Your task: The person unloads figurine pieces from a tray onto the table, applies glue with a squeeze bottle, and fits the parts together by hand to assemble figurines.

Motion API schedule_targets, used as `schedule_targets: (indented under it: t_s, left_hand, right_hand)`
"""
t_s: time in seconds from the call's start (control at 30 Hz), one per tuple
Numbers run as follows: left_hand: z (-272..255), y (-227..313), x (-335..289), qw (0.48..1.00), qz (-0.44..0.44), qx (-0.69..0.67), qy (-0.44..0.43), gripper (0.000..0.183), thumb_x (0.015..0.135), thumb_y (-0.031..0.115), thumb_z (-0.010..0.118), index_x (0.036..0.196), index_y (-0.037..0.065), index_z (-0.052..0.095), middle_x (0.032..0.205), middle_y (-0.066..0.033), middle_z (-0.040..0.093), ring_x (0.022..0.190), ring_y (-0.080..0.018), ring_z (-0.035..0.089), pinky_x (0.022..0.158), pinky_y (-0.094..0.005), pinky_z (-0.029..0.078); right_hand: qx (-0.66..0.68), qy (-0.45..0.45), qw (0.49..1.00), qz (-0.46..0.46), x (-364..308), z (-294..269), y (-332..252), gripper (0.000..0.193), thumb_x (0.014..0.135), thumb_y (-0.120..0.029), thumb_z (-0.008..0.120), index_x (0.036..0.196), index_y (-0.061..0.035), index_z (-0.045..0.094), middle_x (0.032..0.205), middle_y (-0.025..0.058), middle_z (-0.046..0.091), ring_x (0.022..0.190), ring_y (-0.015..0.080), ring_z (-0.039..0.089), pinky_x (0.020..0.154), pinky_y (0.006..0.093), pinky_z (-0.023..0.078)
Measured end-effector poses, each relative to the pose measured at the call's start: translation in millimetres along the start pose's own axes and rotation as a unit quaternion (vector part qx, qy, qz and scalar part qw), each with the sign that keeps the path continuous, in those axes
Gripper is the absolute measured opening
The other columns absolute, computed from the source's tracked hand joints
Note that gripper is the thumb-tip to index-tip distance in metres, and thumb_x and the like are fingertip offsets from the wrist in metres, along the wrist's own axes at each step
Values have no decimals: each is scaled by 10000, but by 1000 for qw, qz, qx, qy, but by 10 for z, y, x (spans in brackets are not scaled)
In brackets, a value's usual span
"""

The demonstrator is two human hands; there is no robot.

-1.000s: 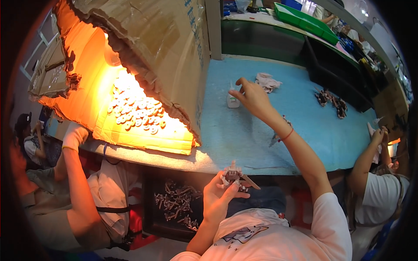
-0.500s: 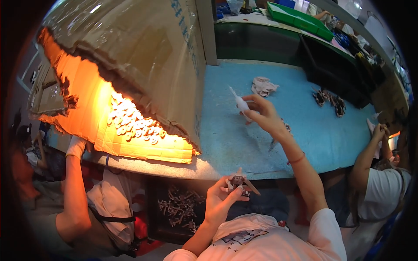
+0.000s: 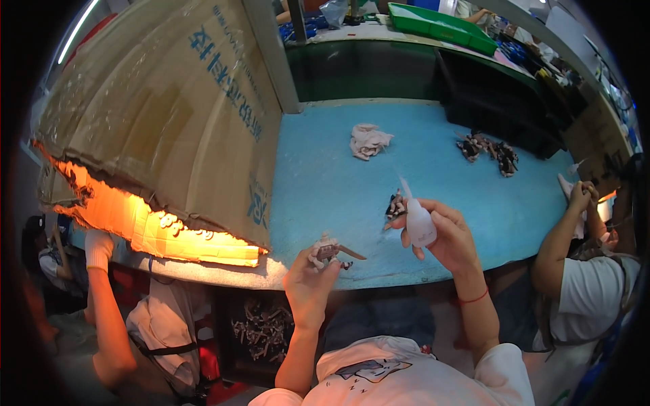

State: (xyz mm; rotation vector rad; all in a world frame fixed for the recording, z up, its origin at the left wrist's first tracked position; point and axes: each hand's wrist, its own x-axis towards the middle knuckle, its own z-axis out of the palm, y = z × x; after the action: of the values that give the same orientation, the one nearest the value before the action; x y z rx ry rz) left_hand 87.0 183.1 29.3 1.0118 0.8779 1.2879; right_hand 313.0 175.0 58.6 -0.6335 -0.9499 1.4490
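Observation:
My left hand [image 3: 308, 289] is closed around a small figure [image 3: 326, 249], pale and dark in colour with a thin brownish piece sticking out to the right, just over the table's front edge. My right hand [image 3: 452, 240] grips a white squeeze bottle [image 3: 420, 226] whose thin nozzle points up. Behind the bottle, a few small dark and pinkish figure parts [image 3: 395, 207] lie on the blue tabletop [image 3: 325, 186]. Farther back rests a crumpled pale cloth [image 3: 369, 141]. The fingertips behind the bottle are partly hidden.
On the left stands a torn cardboard box [image 3: 169, 115], glowing orange inside, with small round pieces [image 3: 169, 222]. A black bin [image 3: 501, 101] and a pile of parts [image 3: 487, 151] are at the back right. Below the edge is a crate of parts [image 3: 261, 328]. Other people sit on both sides.
My right hand has come back toward me with the bottle, its nozzle now pointing more upright. My left hand has lifted the figure a little over the table edge. The view has shifted.

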Motion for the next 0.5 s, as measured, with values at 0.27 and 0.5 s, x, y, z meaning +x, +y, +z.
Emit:
schedule_targets:
  t_s: [0.27,0.5]
  left_hand:
    - [129,-58,49,998,36,55,4,256,753,-42,577,1007,-47,551,914,-112,590,819,-154,574,656,-277,517]
    - [174,-9,30,998,28,64,0,226,755,-40,574,980,-46,555,888,-99,590,767,-141,574,633,-268,516]
  right_hand:
    - [71,25,997,-25,-210,-86,-61,380,906,-295,398,1120,18,410,948,306,544,639,253,588,409,245,451]
    - [94,29,995,-28,-266,-106,-92,335,905,-299,405,1039,7,436,921,303,555,569,239,569,377,234,423]
